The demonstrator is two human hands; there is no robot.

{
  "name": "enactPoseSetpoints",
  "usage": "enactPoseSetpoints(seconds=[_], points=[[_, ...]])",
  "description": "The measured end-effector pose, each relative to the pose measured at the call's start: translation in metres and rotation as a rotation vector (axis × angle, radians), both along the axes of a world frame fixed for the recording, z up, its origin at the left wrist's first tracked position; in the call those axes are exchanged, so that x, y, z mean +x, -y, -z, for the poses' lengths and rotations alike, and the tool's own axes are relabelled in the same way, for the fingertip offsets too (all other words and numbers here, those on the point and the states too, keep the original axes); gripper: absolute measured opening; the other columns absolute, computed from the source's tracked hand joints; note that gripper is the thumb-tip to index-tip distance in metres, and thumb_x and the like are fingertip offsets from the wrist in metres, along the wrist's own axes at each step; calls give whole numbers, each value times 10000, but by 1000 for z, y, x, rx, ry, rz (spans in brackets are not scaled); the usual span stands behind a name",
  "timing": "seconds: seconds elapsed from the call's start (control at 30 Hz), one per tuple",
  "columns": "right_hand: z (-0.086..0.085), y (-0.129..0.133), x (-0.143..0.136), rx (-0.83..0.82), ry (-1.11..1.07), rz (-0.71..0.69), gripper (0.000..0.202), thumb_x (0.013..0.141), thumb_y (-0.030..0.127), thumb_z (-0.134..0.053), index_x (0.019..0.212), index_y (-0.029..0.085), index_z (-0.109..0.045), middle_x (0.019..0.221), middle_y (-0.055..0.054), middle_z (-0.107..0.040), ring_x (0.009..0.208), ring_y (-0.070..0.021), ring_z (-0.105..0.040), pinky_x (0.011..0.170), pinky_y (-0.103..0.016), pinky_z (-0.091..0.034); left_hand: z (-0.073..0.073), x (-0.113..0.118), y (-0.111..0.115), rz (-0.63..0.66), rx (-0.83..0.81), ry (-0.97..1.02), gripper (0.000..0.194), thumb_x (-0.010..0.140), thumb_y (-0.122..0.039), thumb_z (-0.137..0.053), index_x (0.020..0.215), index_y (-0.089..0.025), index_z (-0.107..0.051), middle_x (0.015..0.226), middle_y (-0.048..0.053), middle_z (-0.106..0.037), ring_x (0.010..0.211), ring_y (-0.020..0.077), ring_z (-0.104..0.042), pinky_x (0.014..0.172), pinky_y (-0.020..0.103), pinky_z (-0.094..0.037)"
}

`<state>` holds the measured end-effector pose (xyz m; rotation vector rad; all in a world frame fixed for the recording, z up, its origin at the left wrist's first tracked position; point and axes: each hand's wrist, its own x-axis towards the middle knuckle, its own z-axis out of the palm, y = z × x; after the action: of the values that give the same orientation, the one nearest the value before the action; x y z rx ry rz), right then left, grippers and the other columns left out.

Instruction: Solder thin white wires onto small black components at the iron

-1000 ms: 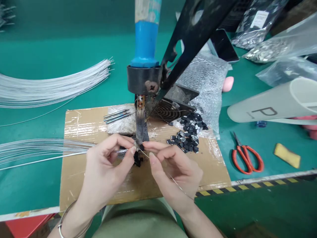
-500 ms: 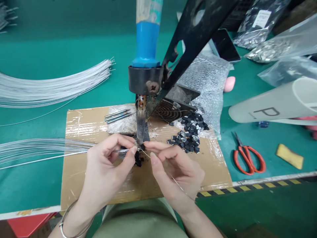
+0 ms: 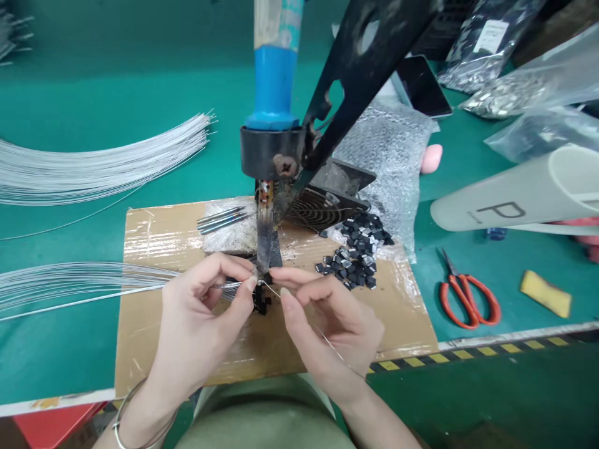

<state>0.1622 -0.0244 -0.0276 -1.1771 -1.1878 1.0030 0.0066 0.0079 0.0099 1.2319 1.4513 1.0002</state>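
The pale cable's (image 3: 93,301) tip is being held at two o'clock from the left hand (image 3: 203,318) and ten o'clock from the right hand (image 3: 334,327), below the soldering iron (image 3: 264,237). The cable is being pinched by left thumb and forefinger; a thin wire (image 3: 331,344) is being pinched by right fingertips. "P" is being shown on a white container (image 3: 533,187) at two o'clock.

hands (image 3: 201,321): 2 | soldering iron (image 3: 275,84): 1 | scissors (image 3: 457,278): 1 | sponge (image 3: 545,293): 1 | fan (image 3: 314,207): 1 | black pieces (image 3: 352,267): uncountable
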Motion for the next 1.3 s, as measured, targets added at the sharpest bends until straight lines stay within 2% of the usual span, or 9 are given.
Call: enactPoseSetpoints(seconds=[0.17,0.33,0.53,0.97,1.17,1.3], points=[[2,0,0,1,45,-9,228,917,16,-713,876,230,-647,1178,-42,-829,1056,-172,-813,1004,-301,-647,2,0,-1,10,-2,-4,159,860,-81,-749,785,-219,-727,847,-42,-780,791,83,-720,702,110,-530],[4,2,-3,64,108,39,224,909,10,-717,894,225,-657,1164,-56,-837,1015,-177,-822,949,-291,-660,2,0,-1,18,-2,-27,133,864,-107,-751,782,-208,-723,817,-22,-750,754,101,-706,654,139,-518],[-1,2,-5,101,179,72,219,899,19,-714,904,230,-658,1144,-75,-847,947,-197,-839,898,-314,-681,-1,1,0,9,-28,-33,135,872,-108,-748,790,-214,-728,843,-23,-756,772,105,-708,682,148,-529],[1,3,-4,121,198,55,203,916,38,-713,924,234,-661,1151,-84,-848,935,-206,-843,882,-321,-688,-1,-1,2,18,-29,0,128,886,-117,-754,803,-210,-724,874,-16,-770,805,106,-715,706,149,-533],[2,1,-3,135,247,65,189,923,57,-716,905,235,-656,1121,-88,-854,903,-208,-843,835,-316,-690,1,0,0,22,-28,-41,120,878,-113,-747,800,-199,-717,834,-7,-757,757,116,-705,643,164,-513],[0,1,-4,136,248,79,191,913,57,-724,902,237,-660,1099,-81,-859,865,-205,-845,814,-310,-694,0,1,0,14,-43,-28,121,880,-119,-748,793,-201,-723,858,3,-772,789,130,-717,682,178,-537]])
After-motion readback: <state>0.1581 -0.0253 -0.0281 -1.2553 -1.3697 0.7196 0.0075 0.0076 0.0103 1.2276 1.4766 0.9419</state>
